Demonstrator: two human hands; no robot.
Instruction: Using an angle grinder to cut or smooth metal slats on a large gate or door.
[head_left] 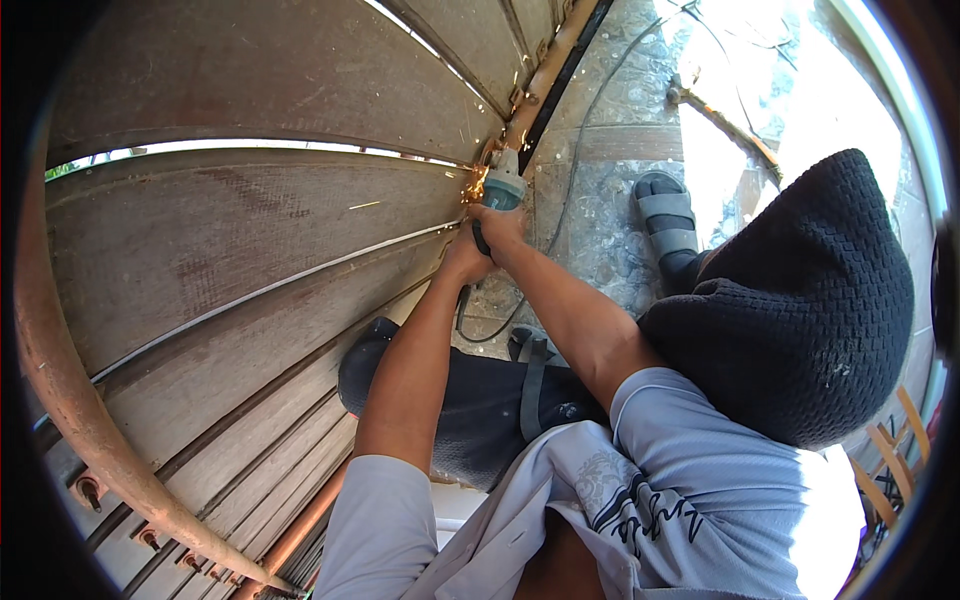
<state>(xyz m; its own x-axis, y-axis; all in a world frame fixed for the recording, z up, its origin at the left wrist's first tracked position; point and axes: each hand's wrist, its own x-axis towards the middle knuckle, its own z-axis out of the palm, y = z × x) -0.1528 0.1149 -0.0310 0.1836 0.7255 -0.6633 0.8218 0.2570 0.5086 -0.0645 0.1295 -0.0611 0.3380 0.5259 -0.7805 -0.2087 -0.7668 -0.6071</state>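
Both my hands grip a teal and grey angle grinder (pixel 503 187) pressed against a rusty metal gate (pixel 250 230). My left hand (pixel 465 258) wraps the rear of the tool's body. My right hand (pixel 500 225) holds it just behind the head. Orange sparks (pixel 472 185) fly from the disc where it meets a slat near the gate's rusty frame tube (pixel 540 85). A black cable (pixel 575 160) runs from the grinder across the stone floor.
Horizontal metal slats fill the left. A curved rusty pipe (pixel 60 380) bends along the left edge. My sandalled foot (pixel 668 222) rests on the grey stone floor, my knee (pixel 400 370) near the gate. A dark knitted cloth (pixel 800 300) hangs at right.
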